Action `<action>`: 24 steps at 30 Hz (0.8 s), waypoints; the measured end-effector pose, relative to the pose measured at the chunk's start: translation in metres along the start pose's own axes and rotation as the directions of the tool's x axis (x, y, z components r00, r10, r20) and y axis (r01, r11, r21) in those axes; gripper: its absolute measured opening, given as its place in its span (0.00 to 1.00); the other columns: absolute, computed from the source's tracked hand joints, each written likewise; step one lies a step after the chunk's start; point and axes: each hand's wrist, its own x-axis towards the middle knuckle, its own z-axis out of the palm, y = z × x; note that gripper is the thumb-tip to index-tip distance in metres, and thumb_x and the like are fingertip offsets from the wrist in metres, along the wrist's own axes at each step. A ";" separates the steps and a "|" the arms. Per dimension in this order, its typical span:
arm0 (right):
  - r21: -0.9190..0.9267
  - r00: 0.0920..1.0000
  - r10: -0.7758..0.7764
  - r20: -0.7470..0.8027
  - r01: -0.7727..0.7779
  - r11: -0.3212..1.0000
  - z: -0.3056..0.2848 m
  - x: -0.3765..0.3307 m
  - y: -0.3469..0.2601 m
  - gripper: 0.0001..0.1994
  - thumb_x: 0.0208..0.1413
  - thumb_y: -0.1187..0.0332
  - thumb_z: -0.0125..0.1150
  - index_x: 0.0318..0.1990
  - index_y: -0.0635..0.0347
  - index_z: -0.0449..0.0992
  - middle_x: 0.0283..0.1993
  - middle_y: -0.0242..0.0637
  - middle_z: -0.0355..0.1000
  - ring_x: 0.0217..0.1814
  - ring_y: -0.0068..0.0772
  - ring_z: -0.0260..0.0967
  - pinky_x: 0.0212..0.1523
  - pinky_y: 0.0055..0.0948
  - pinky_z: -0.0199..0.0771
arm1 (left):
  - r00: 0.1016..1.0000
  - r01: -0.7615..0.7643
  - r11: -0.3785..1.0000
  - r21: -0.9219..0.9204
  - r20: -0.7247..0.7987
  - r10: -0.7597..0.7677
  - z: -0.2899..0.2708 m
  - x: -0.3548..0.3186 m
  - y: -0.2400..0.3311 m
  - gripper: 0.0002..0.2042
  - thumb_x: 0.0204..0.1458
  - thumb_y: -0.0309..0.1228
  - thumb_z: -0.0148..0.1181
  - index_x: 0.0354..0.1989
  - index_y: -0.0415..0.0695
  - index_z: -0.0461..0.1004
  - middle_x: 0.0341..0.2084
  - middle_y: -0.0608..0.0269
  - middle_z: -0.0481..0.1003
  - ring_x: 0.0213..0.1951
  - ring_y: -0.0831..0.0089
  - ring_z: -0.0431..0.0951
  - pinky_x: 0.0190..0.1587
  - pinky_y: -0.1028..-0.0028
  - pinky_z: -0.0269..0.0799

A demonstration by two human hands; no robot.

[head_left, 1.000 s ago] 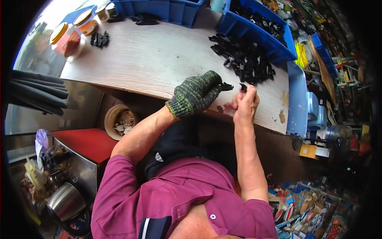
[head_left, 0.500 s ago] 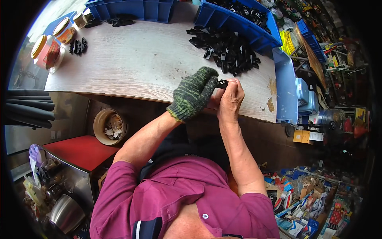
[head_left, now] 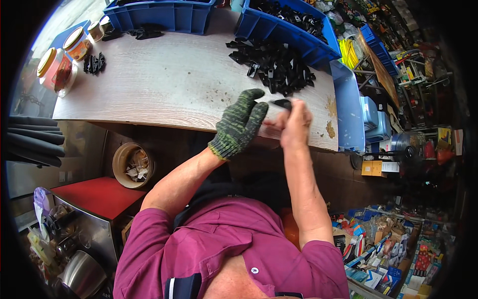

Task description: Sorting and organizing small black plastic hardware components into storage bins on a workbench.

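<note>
My left hand (head_left: pixel 238 122), in a dark green knitted glove, is over the front edge of the table with its fingers apart and nothing visible in them. Just to its right, my bare right hand (head_left: pixel 296 123) is closed, a little smeared by motion. A small black plastic piece (head_left: pixel 283 103) sticks out from its thumb side, toward the glove; its exact kind is hard to make out. Beyond both hands lies a heap of similar black plastic pieces (head_left: pixel 279 67) on the pale wooden table (head_left: pixel 154 84).
Blue crates (head_left: pixel 159 19) line the table's far side; the right-hand crate (head_left: pixel 289 31) holds more black pieces. Jars (head_left: pixel 56 70) and a small black bundle (head_left: pixel 94 64) are at the left. A bucket with scraps (head_left: pixel 133 164) stands below, beside a red-topped cabinet (head_left: pixel 97 197).
My hands have drawn apart. The right one moved slightly right with the black piece, while the gloved left let go of it and its fingers spread.
</note>
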 end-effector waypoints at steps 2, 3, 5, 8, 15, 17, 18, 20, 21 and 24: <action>0.179 0.980 0.014 -0.200 0.023 0.984 -0.034 0.030 -0.019 0.22 0.63 0.55 0.47 0.17 0.53 0.58 0.10 0.30 0.50 0.13 0.28 0.54 0.29 0.56 0.82 | 0.989 0.147 0.976 -0.162 0.003 -0.148 -0.002 -0.005 0.004 0.17 0.64 0.34 0.56 0.58 0.41 0.70 0.32 0.67 0.77 0.29 0.86 0.72 0.28 0.79 0.69; 0.200 0.932 0.021 -0.362 0.056 0.978 -0.050 0.045 -0.032 0.19 0.63 0.54 0.47 0.24 0.56 0.64 0.10 0.31 0.51 0.14 0.30 0.55 0.35 0.59 0.82 | 0.989 0.145 0.976 -0.165 0.007 -0.145 -0.002 -0.004 0.008 0.17 0.64 0.34 0.56 0.58 0.41 0.70 0.32 0.67 0.77 0.29 0.86 0.72 0.28 0.79 0.69; 0.090 0.792 -0.093 -0.604 0.183 0.979 -0.072 0.059 -0.051 0.19 0.60 0.52 0.55 0.48 0.58 0.67 0.11 0.32 0.52 0.16 0.33 0.59 0.36 0.61 0.81 | 0.991 0.121 0.991 -0.061 0.058 -0.117 -0.003 -0.002 0.012 0.15 0.63 0.32 0.57 0.55 0.40 0.72 0.34 0.62 0.78 0.31 0.80 0.76 0.33 0.75 0.73; 0.025 0.816 -0.070 -0.573 0.103 0.994 -0.076 0.060 -0.046 0.19 0.56 0.56 0.60 0.45 0.62 0.69 0.11 0.31 0.52 0.16 0.30 0.61 0.27 0.56 0.84 | 0.997 -0.079 0.994 0.071 0.007 0.079 0.000 -0.003 0.009 0.13 0.61 0.29 0.59 0.53 0.39 0.74 0.39 0.55 0.80 0.37 0.71 0.80 0.41 0.71 0.75; -0.202 0.969 0.168 -0.182 -0.204 0.958 -0.020 0.056 -0.015 0.18 0.53 0.58 0.70 0.39 0.64 0.73 0.11 0.25 0.53 0.09 0.23 0.58 0.17 0.39 0.80 | 0.996 -0.088 0.992 0.088 0.020 0.086 -0.001 -0.005 0.008 0.14 0.59 0.26 0.59 0.52 0.38 0.74 0.44 0.50 0.80 0.44 0.62 0.82 0.47 0.69 0.75; -0.250 0.972 0.166 -0.165 -0.205 0.946 -0.010 0.060 -0.012 0.18 0.53 0.58 0.70 0.39 0.64 0.74 0.12 0.26 0.56 0.09 0.22 0.57 0.16 0.36 0.78 | 0.996 -0.090 0.990 0.107 0.019 0.088 0.000 -0.005 0.009 0.13 0.59 0.26 0.60 0.51 0.38 0.75 0.43 0.50 0.80 0.44 0.61 0.82 0.46 0.68 0.75; -0.297 0.975 0.167 -0.149 -0.205 0.932 -0.006 0.061 -0.011 0.17 0.53 0.58 0.70 0.38 0.64 0.75 0.13 0.27 0.59 0.08 0.22 0.56 0.15 0.33 0.76 | 0.996 -0.091 0.990 0.106 0.019 0.090 0.000 -0.005 0.010 0.13 0.59 0.26 0.60 0.51 0.38 0.75 0.43 0.50 0.80 0.44 0.61 0.82 0.46 0.68 0.75; -0.336 0.976 0.155 -0.151 -0.198 0.921 -0.001 0.067 -0.006 0.17 0.53 0.59 0.70 0.39 0.65 0.76 0.15 0.28 0.62 0.08 0.21 0.56 0.14 0.32 0.74 | 0.998 -0.065 0.990 0.122 0.026 0.062 0.001 -0.006 0.014 0.12 0.59 0.26 0.60 0.50 0.39 0.76 0.43 0.49 0.80 0.43 0.61 0.82 0.46 0.68 0.75; -0.373 0.978 0.143 -0.155 -0.192 0.908 0.000 0.070 -0.005 0.17 0.53 0.59 0.70 0.39 0.65 0.76 0.17 0.30 0.65 0.08 0.21 0.55 0.13 0.30 0.73 | 0.998 -0.066 0.991 0.121 0.026 0.063 0.001 -0.005 0.014 0.12 0.59 0.26 0.60 0.50 0.39 0.76 0.43 0.49 0.80 0.43 0.61 0.82 0.46 0.68 0.75; -0.394 0.977 0.131 -0.168 -0.189 0.899 0.006 0.070 -0.004 0.16 0.53 0.62 0.67 0.41 0.68 0.77 0.20 0.33 0.69 0.09 0.22 0.57 0.12 0.31 0.73 | 0.995 -0.098 0.985 0.145 0.027 0.095 0.000 -0.006 0.010 0.12 0.59 0.26 0.60 0.50 0.39 0.76 0.42 0.49 0.80 0.43 0.60 0.82 0.45 0.68 0.75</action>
